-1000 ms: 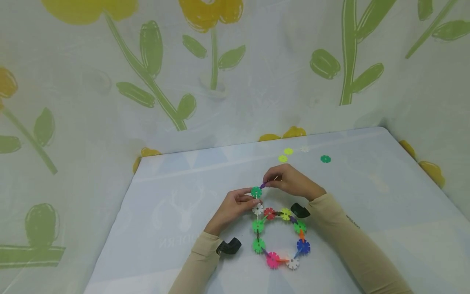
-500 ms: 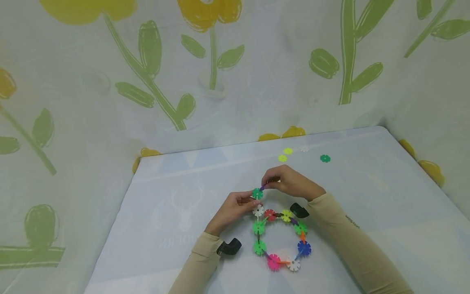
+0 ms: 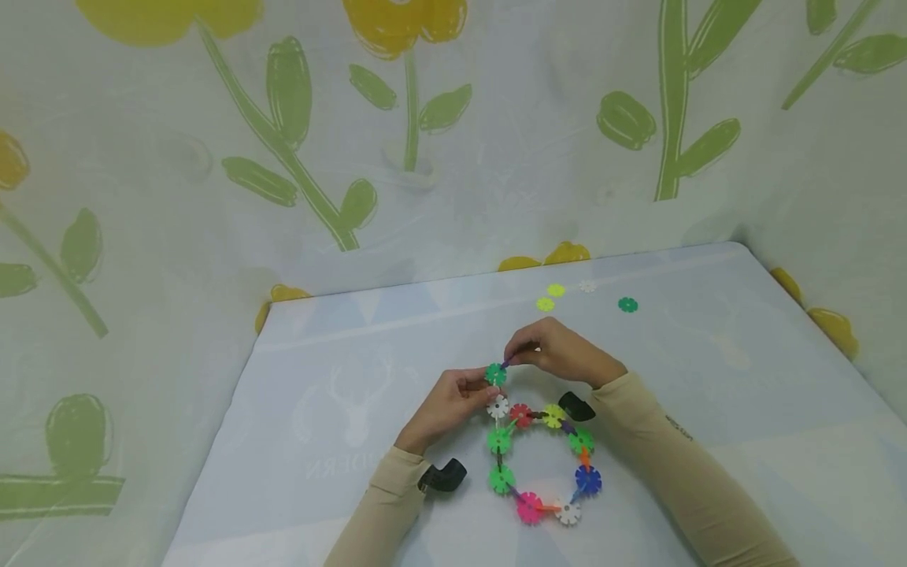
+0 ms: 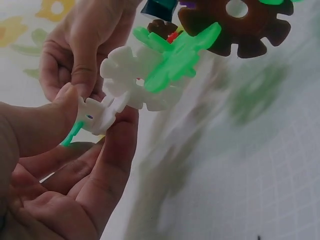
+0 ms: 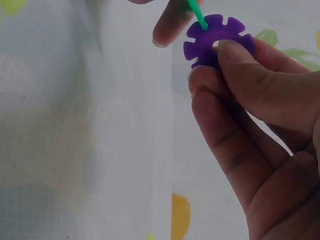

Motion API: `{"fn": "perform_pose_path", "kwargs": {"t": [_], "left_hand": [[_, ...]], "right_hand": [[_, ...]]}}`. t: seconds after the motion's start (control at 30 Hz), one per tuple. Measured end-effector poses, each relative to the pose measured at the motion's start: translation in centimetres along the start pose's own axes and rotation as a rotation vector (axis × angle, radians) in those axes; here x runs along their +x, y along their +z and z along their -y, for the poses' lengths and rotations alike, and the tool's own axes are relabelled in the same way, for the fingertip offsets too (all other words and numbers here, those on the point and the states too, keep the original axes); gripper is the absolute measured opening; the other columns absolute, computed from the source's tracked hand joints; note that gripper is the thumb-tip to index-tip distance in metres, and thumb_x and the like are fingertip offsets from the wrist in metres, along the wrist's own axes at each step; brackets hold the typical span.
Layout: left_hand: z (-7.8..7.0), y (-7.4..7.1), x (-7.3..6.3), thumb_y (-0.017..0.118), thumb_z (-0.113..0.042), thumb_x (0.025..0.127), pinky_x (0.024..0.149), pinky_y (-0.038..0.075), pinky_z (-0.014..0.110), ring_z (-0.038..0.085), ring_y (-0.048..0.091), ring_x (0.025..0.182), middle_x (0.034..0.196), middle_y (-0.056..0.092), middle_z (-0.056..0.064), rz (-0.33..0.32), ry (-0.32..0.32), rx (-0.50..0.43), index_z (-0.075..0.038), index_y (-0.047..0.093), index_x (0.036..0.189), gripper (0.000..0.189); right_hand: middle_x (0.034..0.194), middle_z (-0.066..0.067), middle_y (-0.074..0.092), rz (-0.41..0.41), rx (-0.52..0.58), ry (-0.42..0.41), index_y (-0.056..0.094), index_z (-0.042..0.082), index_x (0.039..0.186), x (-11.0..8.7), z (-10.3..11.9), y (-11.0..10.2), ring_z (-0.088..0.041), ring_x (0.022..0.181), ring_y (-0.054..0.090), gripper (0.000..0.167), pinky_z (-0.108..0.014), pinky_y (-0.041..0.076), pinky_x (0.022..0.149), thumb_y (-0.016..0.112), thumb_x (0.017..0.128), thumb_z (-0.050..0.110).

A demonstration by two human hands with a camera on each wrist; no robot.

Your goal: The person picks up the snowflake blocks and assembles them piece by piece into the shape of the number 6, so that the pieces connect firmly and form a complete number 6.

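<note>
Slotted, flower-shaped plastic discs are joined into a ring [image 3: 529, 508] on the table, with a short chain rising from its upper left. My left hand [image 3: 451, 402] pinches that chain near a white disc [image 4: 95, 116], between thumb and fingers; a green disc [image 3: 496, 374] tops it. My right hand [image 3: 560, 346] pinches a purple disc [image 5: 207, 42] by its edge, between thumb and index finger. The green disc's edge meets a slot of the purple disc in the right wrist view. How deep it sits is unclear.
Farther back on the table lie two loose yellow discs [image 3: 545, 304], a pale white disc [image 3: 587, 287] and a green disc [image 3: 627, 305]. A flower-printed curtain [image 3: 496, 197] hangs behind the table. Black wrist cameras [image 3: 442, 476] sit beside both sleeves.
My right hand has brought the purple disc slightly down and left, against the top green disc. The ring and chain have shifted slightly downward in view. Both hands keep their hold.
</note>
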State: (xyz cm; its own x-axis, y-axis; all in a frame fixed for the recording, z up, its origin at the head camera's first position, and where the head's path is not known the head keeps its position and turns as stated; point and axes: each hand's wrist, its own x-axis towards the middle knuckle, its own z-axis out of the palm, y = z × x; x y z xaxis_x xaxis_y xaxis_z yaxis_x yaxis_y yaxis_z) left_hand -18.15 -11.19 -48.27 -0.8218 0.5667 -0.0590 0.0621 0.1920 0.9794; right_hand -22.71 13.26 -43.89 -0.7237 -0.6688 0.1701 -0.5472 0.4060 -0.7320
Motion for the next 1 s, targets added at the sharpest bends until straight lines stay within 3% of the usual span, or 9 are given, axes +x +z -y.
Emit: {"fn": "perform_pose_path", "kwargs": {"t": [0.23, 0.47, 0.63, 0.83, 1.0], "left_hand": [[0.15, 0.02, 0.01, 0.063, -0.008, 0.103, 0.084, 0.057, 0.018, -0.001, 0.07, 0.094, 0.118, 0.072, 0.032, 0.021, -0.012, -0.021, 0.01, 0.06, 0.138, 0.039], [0.08, -0.22, 0.15, 0.067, -0.014, 0.101, 0.089, 0.06, 0.027, 0.01, 0.075, 0.103, 0.125, 0.072, 0.025, 0.07, -0.048, -0.021, -0.003, 0.051, 0.151, 0.053], [0.09, -0.41, 0.19, 0.066, -0.017, 0.102, 0.092, 0.06, 0.031, 0.012, 0.073, 0.106, 0.134, 0.067, 0.024, 0.103, -0.09, -0.068, -0.006, 0.046, 0.155, 0.058], [0.07, -0.08, 0.32, 0.059, -0.027, 0.107, 0.086, 0.06, 0.028, 0.009, 0.071, 0.093, 0.12, 0.072, 0.023, 0.033, -0.124, -0.037, -0.002, 0.049, 0.152, 0.052], [0.27, 0.28, 0.61, 0.051, -0.034, 0.11, 0.082, 0.061, 0.029, 0.008, 0.069, 0.085, 0.104, 0.073, 0.021, -0.014, -0.114, 0.008, 0.001, 0.057, 0.143, 0.048]], "right_hand": [[0.098, -0.001, 0.08, 0.005, 0.007, -0.018, 0.08, 0.01, 0.099, -0.03, -0.05, 0.22, -0.013, 0.094, 0.074, 0.012, -0.029, 0.06, 0.085, 0.074, 0.092, 0.002], [0.1, 0.0, 0.08, 0.032, 0.037, -0.001, 0.081, 0.011, 0.101, 0.03, -0.22, 0.25, -0.012, 0.094, 0.074, 0.013, -0.027, 0.059, 0.085, 0.074, 0.093, 0.003], [0.103, -0.001, 0.08, 0.061, 0.07, 0.024, 0.08, 0.011, 0.105, 0.16, -0.33, 0.4, -0.013, 0.096, 0.073, 0.016, -0.026, 0.059, 0.085, 0.073, 0.094, 0.002], [0.106, -0.002, 0.08, 0.083, 0.101, 0.051, 0.079, 0.01, 0.109, 0.38, -0.31, 0.69, -0.012, 0.095, 0.072, 0.018, -0.025, 0.059, 0.084, 0.071, 0.095, 0.002], [0.11, -0.005, 0.079, 0.1, 0.122, 0.07, 0.077, 0.007, 0.115, 0.45, -0.48, 0.77, -0.011, 0.094, 0.073, 0.02, -0.025, 0.059, 0.084, 0.068, 0.097, 0.002]]}}
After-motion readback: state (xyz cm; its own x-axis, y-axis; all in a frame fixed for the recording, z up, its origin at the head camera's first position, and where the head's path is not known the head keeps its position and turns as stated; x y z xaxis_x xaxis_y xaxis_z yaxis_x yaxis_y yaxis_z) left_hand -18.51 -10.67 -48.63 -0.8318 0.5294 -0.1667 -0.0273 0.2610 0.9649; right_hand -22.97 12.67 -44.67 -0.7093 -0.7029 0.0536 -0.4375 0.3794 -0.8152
